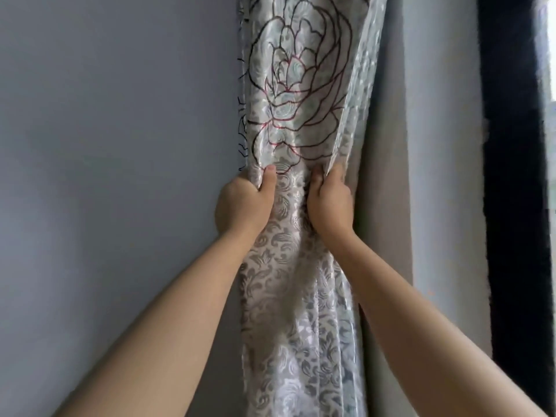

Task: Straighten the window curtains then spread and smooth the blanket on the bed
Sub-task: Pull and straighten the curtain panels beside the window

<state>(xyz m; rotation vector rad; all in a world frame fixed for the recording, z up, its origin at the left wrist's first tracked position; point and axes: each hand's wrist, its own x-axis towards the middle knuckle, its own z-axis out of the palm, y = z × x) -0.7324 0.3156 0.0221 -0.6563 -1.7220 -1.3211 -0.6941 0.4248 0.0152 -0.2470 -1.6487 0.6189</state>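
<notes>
A pale floral curtain (298, 94) with a large outlined rose and grey scroll pattern hangs bunched in the middle of the head view. My left hand (243, 203) grips its left edge, thumb on the front of the cloth. My right hand (329, 203) pinches its right fold at the same height, fingers tucked behind the fabric. Both arms reach up from the bottom of the frame. The curtain's plain beige back (382, 164) shows to the right. The bed and blanket are out of view.
A plain blue-grey wall (114, 164) fills the left half. Right of the curtain stands a pale wall strip (445, 145), then a dark vertical window frame (511, 176) with bright daylight at the far right edge.
</notes>
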